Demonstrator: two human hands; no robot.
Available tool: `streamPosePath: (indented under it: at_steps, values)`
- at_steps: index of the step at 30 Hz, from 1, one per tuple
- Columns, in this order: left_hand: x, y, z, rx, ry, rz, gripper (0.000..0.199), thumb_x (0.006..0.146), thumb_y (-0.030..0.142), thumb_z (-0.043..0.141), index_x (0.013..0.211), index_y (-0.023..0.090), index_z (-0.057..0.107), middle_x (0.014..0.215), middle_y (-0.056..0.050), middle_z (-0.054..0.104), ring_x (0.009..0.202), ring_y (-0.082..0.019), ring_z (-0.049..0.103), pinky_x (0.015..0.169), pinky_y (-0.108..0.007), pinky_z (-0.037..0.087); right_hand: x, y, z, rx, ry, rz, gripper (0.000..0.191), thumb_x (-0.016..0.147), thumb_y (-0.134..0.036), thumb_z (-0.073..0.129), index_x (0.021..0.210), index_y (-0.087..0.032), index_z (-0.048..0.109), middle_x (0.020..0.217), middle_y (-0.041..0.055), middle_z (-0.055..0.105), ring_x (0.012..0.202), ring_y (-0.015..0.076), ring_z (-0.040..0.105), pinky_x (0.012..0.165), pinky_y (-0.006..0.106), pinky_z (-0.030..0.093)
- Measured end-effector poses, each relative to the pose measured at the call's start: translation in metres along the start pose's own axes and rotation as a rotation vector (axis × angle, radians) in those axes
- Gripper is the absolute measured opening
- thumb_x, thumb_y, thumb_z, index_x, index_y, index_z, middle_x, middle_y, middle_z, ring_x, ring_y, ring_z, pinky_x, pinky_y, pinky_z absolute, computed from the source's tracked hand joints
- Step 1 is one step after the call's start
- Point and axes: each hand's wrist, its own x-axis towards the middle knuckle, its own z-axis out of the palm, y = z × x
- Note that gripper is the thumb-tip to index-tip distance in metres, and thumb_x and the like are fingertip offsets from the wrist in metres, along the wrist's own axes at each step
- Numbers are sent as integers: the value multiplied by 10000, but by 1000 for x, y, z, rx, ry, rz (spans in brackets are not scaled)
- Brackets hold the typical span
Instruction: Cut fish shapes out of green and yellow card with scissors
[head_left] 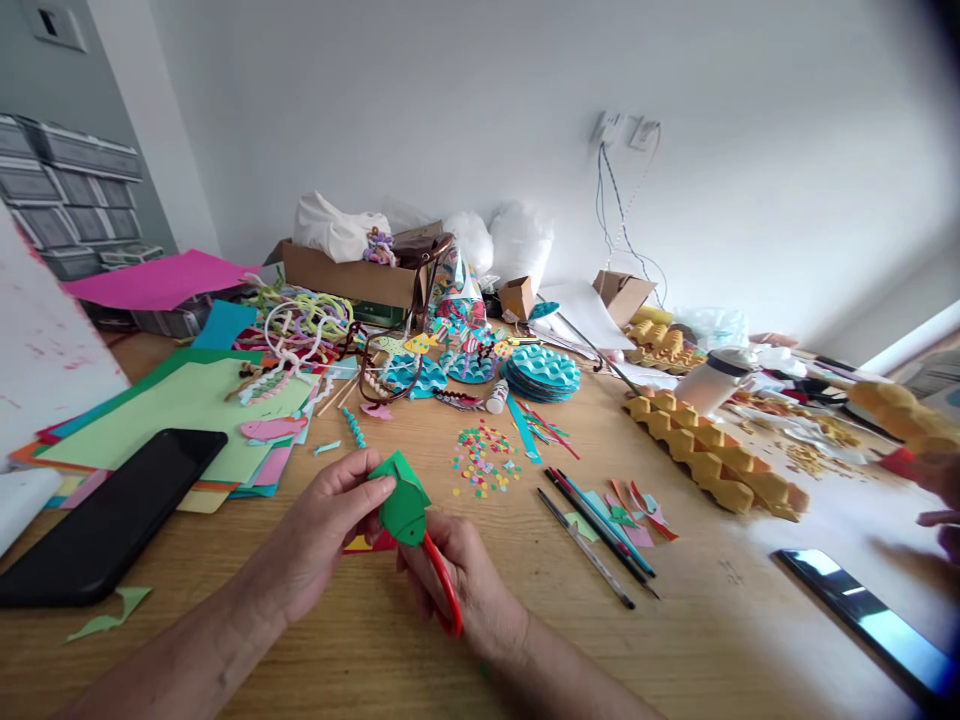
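Between thumb and fingers, my left hand (341, 505) pinches the upper left part of a green paper (403, 500). A fish shape with an eye is drawn on that paper, and its lower edge is rounded. My right hand (465, 580) is closed around the red handles of the scissors (442, 580). The scissor blades are hidden behind the green paper, so how far they are apart does not show. Under the hands, a red and yellow piece (371, 542) lies on the table.
A black phone (120, 510) and coloured sheets (180, 415) lie left. Pencils (600, 530), paper scraps (637, 515) and confetti (486, 458) lie ahead and right. Farther right are a yellow egg carton (712, 455), a second phone (862, 620) and another person's hand (941, 525).
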Motion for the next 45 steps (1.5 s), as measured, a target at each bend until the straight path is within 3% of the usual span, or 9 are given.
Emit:
streamPosePath:
  at_steps: [7, 21, 32, 39, 45]
  values:
    - [-1, -1, 0, -4, -2, -7, 150, 745, 310, 625, 677, 184, 582, 631, 19, 599, 517, -92, 431, 479, -191, 352, 1, 2, 0, 5, -2, 3, 533, 767, -669, 472, 666, -145, 476, 456, -53, 417, 342, 43, 379, 308, 137, 274]
    - [-1, -4, -2, -7, -11, -44, 130, 729, 316, 645, 724, 187, 627, 653, 16, 593, 532, -91, 422, 480, -182, 361, 0, 0, 2, 35, 8, -24, 513, 763, -653, 488, 639, -156, 460, 483, -55, 400, 351, 43, 380, 315, 144, 283]
    - [-2, -1, -1, -18, -55, -58, 100, 756, 290, 622, 725, 195, 614, 643, 29, 561, 557, -96, 429, 504, -188, 351, -1, -7, 1, 1, 11, -47, 498, 782, -591, 525, 636, -117, 569, 427, -51, 421, 327, 36, 362, 308, 136, 269]
    - [-2, -2, -2, 13, -58, -40, 101, 754, 282, 621, 721, 187, 632, 626, 33, 551, 544, -92, 409, 502, -185, 342, 0, -5, 3, 8, 17, -57, 497, 780, -594, 522, 621, -125, 558, 428, -55, 415, 321, 34, 357, 303, 132, 272]
    - [0, -2, -2, -35, -68, -47, 99, 736, 285, 638, 719, 188, 643, 652, 28, 592, 594, -103, 478, 552, -193, 394, 0, -6, 3, 53, 1, -41, 487, 768, -598, 529, 607, -138, 523, 406, -64, 388, 308, 34, 343, 299, 129, 266]
